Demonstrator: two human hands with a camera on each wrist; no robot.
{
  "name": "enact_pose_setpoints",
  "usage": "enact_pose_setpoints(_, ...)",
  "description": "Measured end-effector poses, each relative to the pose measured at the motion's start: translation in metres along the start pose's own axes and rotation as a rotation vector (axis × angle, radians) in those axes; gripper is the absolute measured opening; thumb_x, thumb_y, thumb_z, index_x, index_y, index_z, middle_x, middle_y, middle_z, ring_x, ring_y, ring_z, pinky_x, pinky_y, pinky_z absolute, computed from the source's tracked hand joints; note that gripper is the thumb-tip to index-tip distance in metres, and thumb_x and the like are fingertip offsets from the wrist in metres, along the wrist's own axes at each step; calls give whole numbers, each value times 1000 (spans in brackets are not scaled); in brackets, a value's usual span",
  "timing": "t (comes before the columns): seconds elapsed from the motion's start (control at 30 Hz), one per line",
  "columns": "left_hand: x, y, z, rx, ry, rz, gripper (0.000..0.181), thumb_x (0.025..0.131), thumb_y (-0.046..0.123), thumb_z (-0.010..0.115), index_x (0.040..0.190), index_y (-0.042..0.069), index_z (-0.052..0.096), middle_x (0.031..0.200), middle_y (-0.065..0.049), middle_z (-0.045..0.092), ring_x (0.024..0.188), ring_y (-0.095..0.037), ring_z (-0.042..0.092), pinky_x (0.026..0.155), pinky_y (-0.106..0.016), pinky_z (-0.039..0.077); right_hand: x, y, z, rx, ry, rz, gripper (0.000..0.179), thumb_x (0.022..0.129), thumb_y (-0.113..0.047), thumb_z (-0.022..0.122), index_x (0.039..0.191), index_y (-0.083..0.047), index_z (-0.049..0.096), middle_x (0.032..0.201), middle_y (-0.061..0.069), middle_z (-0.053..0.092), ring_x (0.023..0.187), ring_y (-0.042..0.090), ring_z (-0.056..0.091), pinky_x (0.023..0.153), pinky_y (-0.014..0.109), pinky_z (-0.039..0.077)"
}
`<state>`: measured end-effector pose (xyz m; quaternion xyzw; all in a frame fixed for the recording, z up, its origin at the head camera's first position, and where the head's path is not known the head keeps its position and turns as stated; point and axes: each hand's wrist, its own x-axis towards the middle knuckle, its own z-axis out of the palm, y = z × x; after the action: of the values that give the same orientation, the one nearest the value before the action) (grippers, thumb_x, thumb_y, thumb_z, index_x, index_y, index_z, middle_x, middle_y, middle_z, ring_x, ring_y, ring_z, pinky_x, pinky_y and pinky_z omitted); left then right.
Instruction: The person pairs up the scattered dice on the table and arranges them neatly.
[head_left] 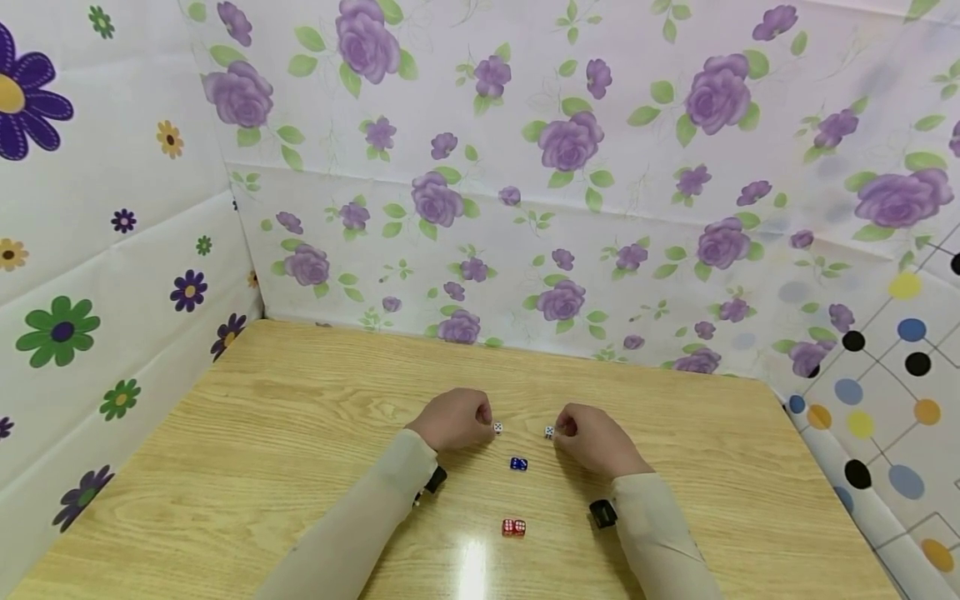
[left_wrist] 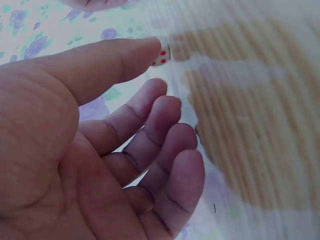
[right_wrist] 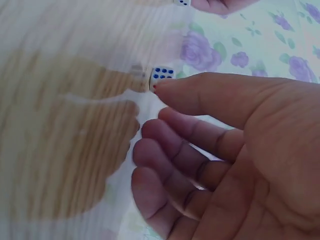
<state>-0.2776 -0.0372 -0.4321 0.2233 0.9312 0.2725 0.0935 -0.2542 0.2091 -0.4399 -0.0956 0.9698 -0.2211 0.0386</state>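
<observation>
A white die (head_left: 498, 427) with dark pips in the head view sits right at the thumb and fingertips of my left hand (head_left: 456, 419). Seen from the left wrist, red pips show on this die (left_wrist: 162, 58), partly hidden behind the thumb; the fingers are loosely bent, apart from the thumb. Opposite it, a second white die (head_left: 549, 432) lies at the tips of my right hand (head_left: 597, 438). The right wrist view shows blue pips and a red one on that die (right_wrist: 163, 73), its lower part covered by the thumb. A gap separates this thumb from the bent fingers.
Two blue dice (head_left: 519, 463) stand side by side on the wooden table (head_left: 315, 467), between the hands. Nearer the front are two red dice (head_left: 513, 527), also side by side. Flower-patterned sheets (head_left: 480, 150) wall the back, with patterned sheets on both sides.
</observation>
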Motion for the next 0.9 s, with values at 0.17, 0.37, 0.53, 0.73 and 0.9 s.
enact_pose_setpoints(0.17,0,-1,0,-2,-12,-2,11,85,25,69,79,17,63,73,7,59,62,-11,50,63,-30,43,-1,0,0,-6,-10,5,8,87,-21,69,83,-18,63,77,-6,58,68,11,51,67,32,44)
enact_pose_setpoints(0.37,1,5,3,40,-20,-16,15,86,28,69,77,19,62,74,8,58,63,-11,51,64,-30,44,0,-1,4,-20,-5,-8,11,87,-22,69,80,-18,62,75,-7,58,67,11,50,67,32,44)
enact_pose_setpoints(0.53,0,8,5,52,-19,-12,17,87,28,68,74,19,62,71,8,58,61,-11,50,62,-30,43,-1,-3,6,-24,-10,-19,14,88,-26,69,78,-19,62,74,-8,57,66,10,51,67,32,44)
enact_pose_setpoints(0.73,2,7,8,70,-3,-2,20,87,28,67,71,20,60,67,8,57,58,-9,49,59,-28,42,-1,-7,7,-25,-6,-34,15,88,-25,68,76,-19,62,72,-8,57,65,10,50,66,32,43)
enact_pose_setpoints(0.9,5,5,10,74,0,-5,21,88,28,66,70,20,61,66,9,57,56,-9,49,58,-28,42,1,-6,9,-19,-11,-29,15,88,-25,68,76,-19,62,72,-8,56,65,10,50,66,32,42)
